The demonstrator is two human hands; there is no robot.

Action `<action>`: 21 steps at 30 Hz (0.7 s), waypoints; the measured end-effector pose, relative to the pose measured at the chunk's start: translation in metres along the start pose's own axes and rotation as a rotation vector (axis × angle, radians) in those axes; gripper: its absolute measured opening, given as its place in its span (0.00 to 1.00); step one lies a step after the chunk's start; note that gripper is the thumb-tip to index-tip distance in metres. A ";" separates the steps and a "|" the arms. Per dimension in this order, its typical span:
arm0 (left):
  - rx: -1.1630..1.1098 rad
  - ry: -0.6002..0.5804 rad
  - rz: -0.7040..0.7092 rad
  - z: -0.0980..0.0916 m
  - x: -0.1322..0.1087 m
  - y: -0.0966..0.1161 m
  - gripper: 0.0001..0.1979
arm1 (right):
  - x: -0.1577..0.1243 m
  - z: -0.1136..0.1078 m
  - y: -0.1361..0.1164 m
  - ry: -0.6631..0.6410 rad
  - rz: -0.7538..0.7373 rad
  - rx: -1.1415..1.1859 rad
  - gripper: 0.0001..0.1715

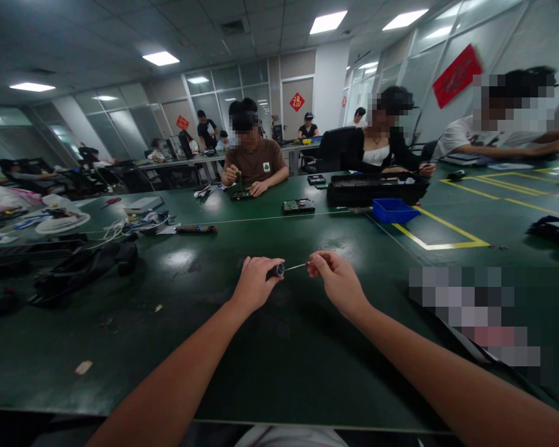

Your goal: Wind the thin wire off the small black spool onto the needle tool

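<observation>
Over the middle of the green table, my left hand [257, 282] is closed around a short dark cylinder [279, 269] whose round, light-rimmed end faces right. Between the fingertips of my right hand [333, 276], a slim screwdriver [296, 267] is pinched near its reddish part. Its thin metal shaft points left towards the cylinder's end. Whether the tip touches the cylinder or goes into it, I cannot tell. Most of the cylinder's body is hidden by my left fingers, and the screwdriver's handle end by my right ones.
Ahead lie a power-screwdriver-like tool [195, 229], a circuit-board unit [299, 206], a blue bin [394, 211] and a long black housing [377, 189]. A black bag [86, 270] and cables are on the left. Several people sit across the table [242, 385].
</observation>
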State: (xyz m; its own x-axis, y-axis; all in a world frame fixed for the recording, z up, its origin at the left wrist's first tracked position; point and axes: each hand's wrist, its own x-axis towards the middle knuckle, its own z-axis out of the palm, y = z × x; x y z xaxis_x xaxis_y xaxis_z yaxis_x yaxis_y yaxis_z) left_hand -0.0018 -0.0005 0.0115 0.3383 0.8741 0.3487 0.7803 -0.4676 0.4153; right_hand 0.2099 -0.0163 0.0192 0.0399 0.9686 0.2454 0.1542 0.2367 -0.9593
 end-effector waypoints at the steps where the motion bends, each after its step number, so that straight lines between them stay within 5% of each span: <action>1: 0.000 0.007 0.002 0.000 0.000 0.000 0.19 | 0.000 0.001 0.002 -0.005 0.008 0.028 0.17; 7: -0.012 0.036 -0.002 0.001 0.001 0.001 0.18 | 0.002 0.006 0.013 -0.009 0.093 0.225 0.16; 15: -0.014 0.047 -0.031 0.001 0.001 0.000 0.18 | -0.001 0.006 0.010 -0.019 0.009 0.075 0.15; 21: -0.057 0.019 -0.053 0.006 0.001 -0.005 0.19 | -0.004 -0.001 0.003 0.094 -0.084 -0.097 0.16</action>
State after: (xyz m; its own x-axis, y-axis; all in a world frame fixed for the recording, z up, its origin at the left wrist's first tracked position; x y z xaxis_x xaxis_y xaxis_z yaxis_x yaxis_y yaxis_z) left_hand -0.0022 0.0031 0.0049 0.2872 0.8952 0.3407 0.7652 -0.4283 0.4806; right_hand 0.2114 -0.0194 0.0154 0.1148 0.9331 0.3409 0.2550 0.3040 -0.9179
